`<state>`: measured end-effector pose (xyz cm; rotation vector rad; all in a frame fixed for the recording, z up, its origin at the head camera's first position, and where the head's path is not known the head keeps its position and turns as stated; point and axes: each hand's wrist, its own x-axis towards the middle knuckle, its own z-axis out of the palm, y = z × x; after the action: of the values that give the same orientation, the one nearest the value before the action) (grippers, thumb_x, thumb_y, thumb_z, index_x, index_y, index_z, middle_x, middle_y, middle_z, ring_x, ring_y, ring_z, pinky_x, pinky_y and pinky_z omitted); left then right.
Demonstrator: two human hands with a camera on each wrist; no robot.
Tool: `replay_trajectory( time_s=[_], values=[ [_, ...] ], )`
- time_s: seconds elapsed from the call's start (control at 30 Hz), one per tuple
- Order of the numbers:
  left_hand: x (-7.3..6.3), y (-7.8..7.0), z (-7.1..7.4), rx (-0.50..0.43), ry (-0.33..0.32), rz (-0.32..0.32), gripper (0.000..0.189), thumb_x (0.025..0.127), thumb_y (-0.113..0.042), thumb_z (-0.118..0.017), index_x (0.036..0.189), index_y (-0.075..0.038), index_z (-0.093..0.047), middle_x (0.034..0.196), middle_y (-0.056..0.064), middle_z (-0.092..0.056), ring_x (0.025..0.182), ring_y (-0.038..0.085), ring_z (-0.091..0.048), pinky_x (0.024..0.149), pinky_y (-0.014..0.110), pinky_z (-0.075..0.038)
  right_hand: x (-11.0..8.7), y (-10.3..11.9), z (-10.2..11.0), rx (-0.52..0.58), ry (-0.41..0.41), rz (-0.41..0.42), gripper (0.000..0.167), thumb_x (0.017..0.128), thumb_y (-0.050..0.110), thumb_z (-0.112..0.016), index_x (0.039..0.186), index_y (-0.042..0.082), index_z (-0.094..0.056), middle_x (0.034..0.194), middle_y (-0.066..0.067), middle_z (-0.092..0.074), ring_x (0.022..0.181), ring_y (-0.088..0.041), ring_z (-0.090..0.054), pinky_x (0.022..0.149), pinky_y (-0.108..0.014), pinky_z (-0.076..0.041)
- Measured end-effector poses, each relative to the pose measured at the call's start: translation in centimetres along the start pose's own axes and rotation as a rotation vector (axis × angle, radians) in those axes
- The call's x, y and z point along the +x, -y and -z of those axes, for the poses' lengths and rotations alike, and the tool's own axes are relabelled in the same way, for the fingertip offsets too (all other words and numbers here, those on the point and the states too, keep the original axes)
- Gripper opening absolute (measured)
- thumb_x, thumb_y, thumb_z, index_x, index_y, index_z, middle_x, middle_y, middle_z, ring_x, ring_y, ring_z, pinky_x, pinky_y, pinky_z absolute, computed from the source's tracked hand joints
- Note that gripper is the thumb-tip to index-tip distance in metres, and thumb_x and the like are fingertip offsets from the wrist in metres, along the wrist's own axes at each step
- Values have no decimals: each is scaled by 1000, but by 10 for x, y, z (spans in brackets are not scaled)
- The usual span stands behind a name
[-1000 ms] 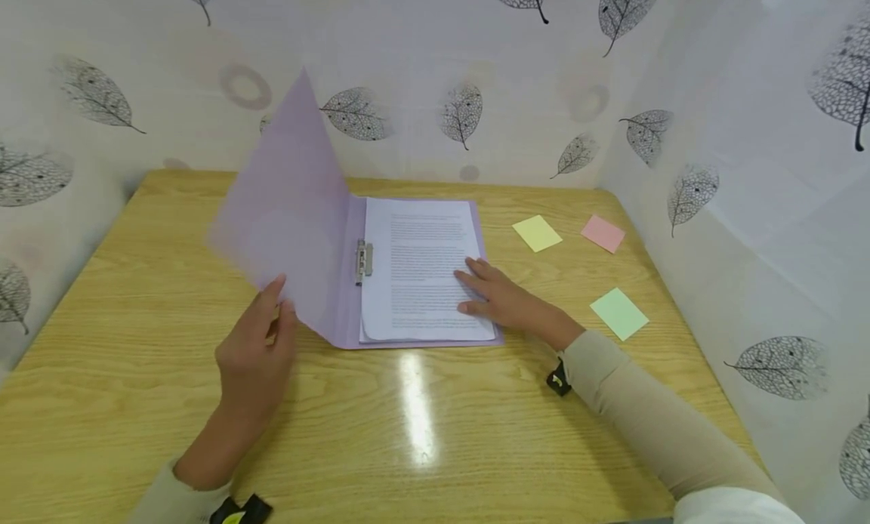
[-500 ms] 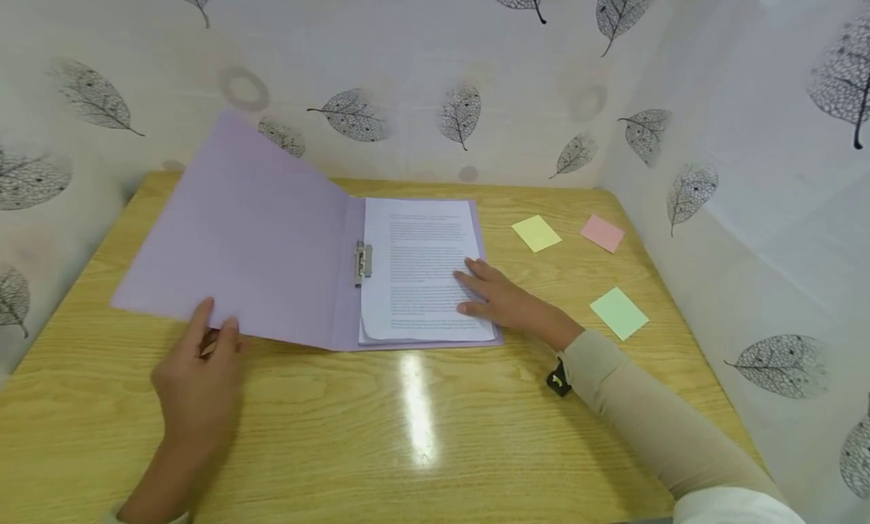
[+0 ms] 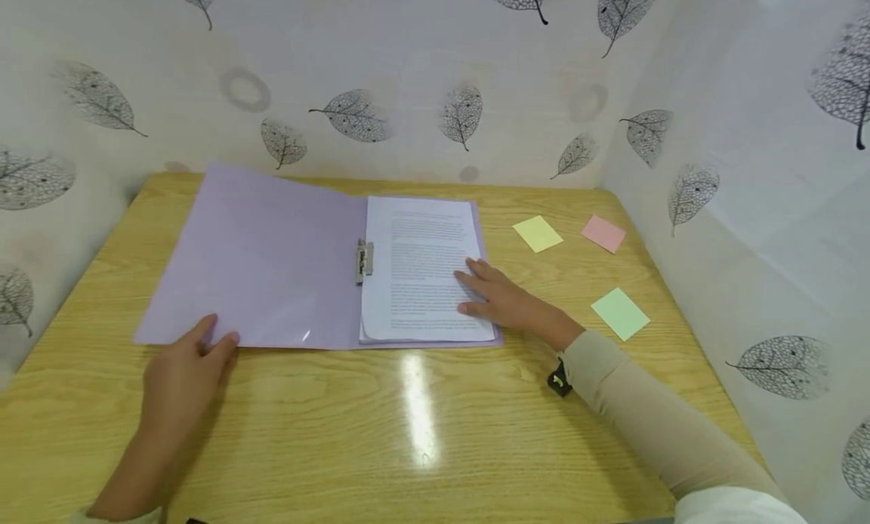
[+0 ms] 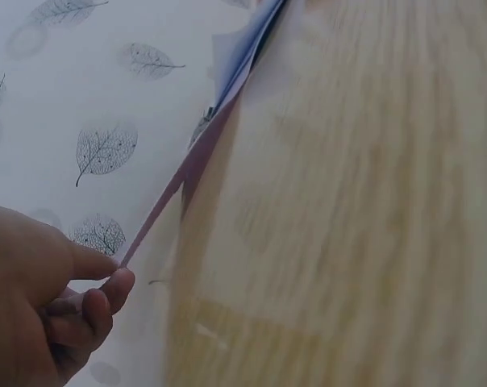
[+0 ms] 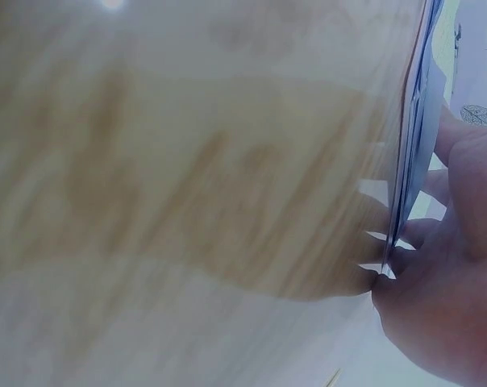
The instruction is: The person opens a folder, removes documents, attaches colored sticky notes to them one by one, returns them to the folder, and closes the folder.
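A purple folder (image 3: 261,260) lies spread on the table, its cover turned out to the left. Its lever clip (image 3: 364,262) sits by the spine, beside a stack of printed paper (image 3: 428,271) on the right side. My left hand (image 3: 180,377) pinches the cover's near edge between thumb and fingers; in the left wrist view that hand (image 4: 58,298) holds the cover (image 4: 159,205) slightly above the tabletop. With fingers spread, my right hand (image 3: 499,294) rests on the right edge of the pages. The right wrist view shows this hand (image 5: 469,218) at the side of the stack.
Right of the folder lie a yellow sticky note (image 3: 538,233), a pink one (image 3: 603,233) and a green sticky note (image 3: 620,313). The wooden table (image 3: 340,433) meets a leaf-patterned curtain (image 3: 408,71) at its back and right side.
My left hand has swung the folder's cover leftward and down, from standing raised to nearly flat. My right hand has stayed on the pages.
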<state>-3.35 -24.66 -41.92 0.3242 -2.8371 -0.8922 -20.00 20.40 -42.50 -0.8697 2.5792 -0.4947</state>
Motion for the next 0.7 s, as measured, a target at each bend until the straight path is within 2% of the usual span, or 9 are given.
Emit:
replay_trajectory(
  time_s=[0.03, 0.1, 0.17, 0.27, 0.33, 0.4, 0.47, 0.57, 0.7],
  values=[
    [2, 0, 0, 16, 16, -27, 58, 105, -33, -55, 142, 11, -48, 75, 7, -73, 63, 15, -57, 59, 33, -48, 0, 0, 0, 0, 0, -1, 74, 103, 43, -54, 161, 9, -22, 168, -21, -2, 155, -42, 2, 125, -58, -6],
    [5, -1, 0, 49, 59, -69, 49, 106, -29, -54, 137, 10, -54, 74, 5, -71, 62, 20, -56, 54, 38, -46, -1, -1, 0, 0, -2, 1, 73, 104, 42, -54, 161, 9, -23, 168, -21, -2, 155, -42, 2, 124, -58, -5],
    [9, -4, 0, 101, 91, -96, 45, 105, -27, -53, 134, 8, -57, 84, 12, -74, 71, 32, -64, 56, 43, -48, -1, -1, 0, -1, -3, 4, 73, 104, 42, -54, 161, 9, -23, 168, -21, -2, 155, -42, 2, 124, -58, -6],
    [16, -13, -1, 170, 129, -107, 38, 105, -28, -53, 127, 1, -63, 101, 20, -74, 75, 37, -66, 49, 38, -43, -1, -2, 0, -5, -3, 5, 73, 104, 43, -54, 161, 9, -23, 168, -21, -2, 155, -42, 2, 125, -58, -6],
    [23, -21, -3, 205, 157, -112, 39, 103, -30, -55, 129, -3, -64, 114, 22, -71, 89, 40, -67, 51, 40, -47, 0, -3, -1, -8, -5, 6, 73, 103, 43, -54, 161, 9, -23, 168, -21, -2, 155, -42, 2, 124, -58, -6],
    [32, -29, -7, 212, 184, -133, 34, 102, -29, -57, 124, -6, -68, 112, 19, -71, 89, 36, -66, 51, 39, -48, 0, -3, -1, -4, -10, 10, 73, 103, 43, -54, 160, 9, -23, 168, -21, -3, 155, -43, 1, 124, -59, -7],
    [42, -36, -14, 208, 218, -167, 30, 101, -26, -59, 121, -6, -70, 110, 17, -70, 97, 38, -65, 57, 43, -51, 0, -4, -1, 3, -12, 11, 73, 103, 42, -54, 160, 8, -24, 168, -21, -3, 155, -43, 1, 124, -59, -6],
    [58, -47, -26, 186, 261, -221, 27, 100, -23, -61, 120, -7, -71, 109, 16, -69, 99, 36, -65, 66, 49, -55, 0, -4, 0, 1, -10, 8, 73, 103, 43, -54, 161, 10, -23, 168, -20, -2, 155, -42, 2, 125, -58, -6],
    [81, -62, -43, 138, 339, -249, 30, 100, -24, -62, 125, -9, -69, 115, 14, -71, 106, 35, -65, 81, 53, -54, 0, -4, -1, -11, -5, 16, 73, 103, 43, -54, 161, 10, -23, 168, -20, -2, 155, -41, 1, 125, -57, -6]
  ],
)
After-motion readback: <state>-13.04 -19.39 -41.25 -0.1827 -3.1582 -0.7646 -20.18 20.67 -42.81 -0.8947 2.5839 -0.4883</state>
